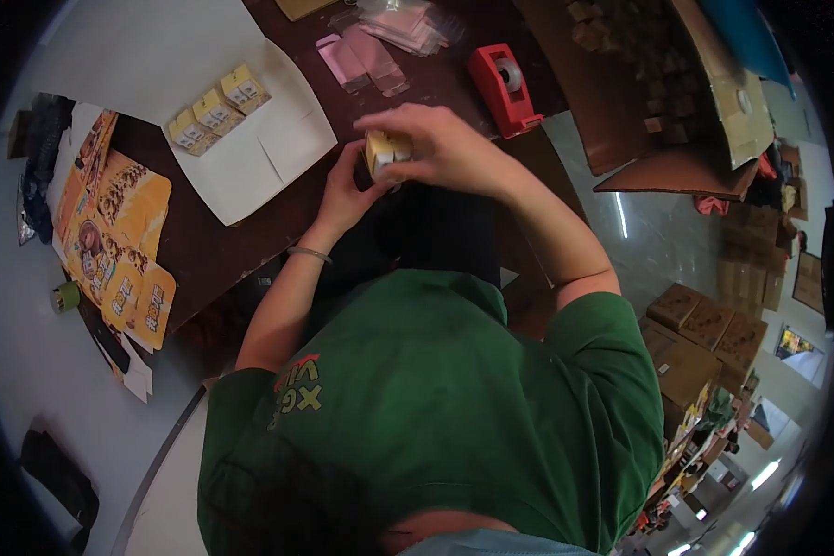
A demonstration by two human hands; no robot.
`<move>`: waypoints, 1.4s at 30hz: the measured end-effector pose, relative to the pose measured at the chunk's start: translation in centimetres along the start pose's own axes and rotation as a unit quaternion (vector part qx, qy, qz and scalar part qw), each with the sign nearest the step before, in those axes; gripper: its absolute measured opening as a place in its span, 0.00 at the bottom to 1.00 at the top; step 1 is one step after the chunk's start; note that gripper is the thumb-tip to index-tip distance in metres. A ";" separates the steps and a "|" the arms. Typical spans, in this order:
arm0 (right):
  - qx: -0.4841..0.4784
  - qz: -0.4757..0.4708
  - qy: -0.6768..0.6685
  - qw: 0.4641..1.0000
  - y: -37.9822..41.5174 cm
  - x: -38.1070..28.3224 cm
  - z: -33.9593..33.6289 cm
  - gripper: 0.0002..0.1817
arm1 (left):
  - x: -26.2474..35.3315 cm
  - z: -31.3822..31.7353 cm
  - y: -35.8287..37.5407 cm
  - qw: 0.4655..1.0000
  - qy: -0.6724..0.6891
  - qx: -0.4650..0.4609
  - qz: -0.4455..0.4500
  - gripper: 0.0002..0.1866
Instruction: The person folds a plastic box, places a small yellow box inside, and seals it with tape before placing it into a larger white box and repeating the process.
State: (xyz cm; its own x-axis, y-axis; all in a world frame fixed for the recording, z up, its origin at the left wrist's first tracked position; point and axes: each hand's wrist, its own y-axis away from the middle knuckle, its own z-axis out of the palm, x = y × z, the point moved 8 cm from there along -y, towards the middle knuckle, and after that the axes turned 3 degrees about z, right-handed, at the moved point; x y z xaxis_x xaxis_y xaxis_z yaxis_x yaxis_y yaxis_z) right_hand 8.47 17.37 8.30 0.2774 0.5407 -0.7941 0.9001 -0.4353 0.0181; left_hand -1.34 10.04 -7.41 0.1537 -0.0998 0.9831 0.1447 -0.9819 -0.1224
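Note:
My left hand (347, 192), with a bracelet at its wrist, grips a small yellow and white box (387, 148) from the left side. Curled over the same box from the right is my right hand (445, 146), its thumb along the lower edge. Both hands are just above the near edge of the dark table (241, 246). Left of them, a row of several small yellow boxes (215, 113) stands in an open white carton (296, 139). The lower part of the held box is partly hidden by my fingers.
A red tape dispenser (504, 91) stands right of flat pink boxes (363, 60). Orange printed cardboard (111, 236) lies at the left. At the upper right, a large open cardboard box (607, 139) holds many small brown pieces. Stacked cartons (690, 343) stand further right.

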 end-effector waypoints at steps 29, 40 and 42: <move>0.225 0.166 -0.355 0.892 1.7 9.8 5.4 0.11 | 2.6 0.3 -0.1 0.949 0.305 -0.019 -0.080 0.30; 0.310 -0.138 0.009 0.941 7.3 -0.4 3.4 0.20 | 3.4 0.7 -1.5 0.970 0.222 -0.005 -0.096 0.23; 0.286 -0.087 0.017 0.954 5.6 1.4 3.3 0.20 | 2.9 0.8 -1.2 0.966 0.235 0.002 -0.111 0.22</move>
State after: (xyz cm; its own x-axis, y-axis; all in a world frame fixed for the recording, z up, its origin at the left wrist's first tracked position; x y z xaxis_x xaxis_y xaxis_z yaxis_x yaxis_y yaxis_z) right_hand 12.82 13.27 5.31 0.1590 0.6597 -0.7345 0.6050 -0.6530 -0.4555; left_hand -0.27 11.08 -4.48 -0.3422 0.0491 0.9384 0.1274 -0.9870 0.0981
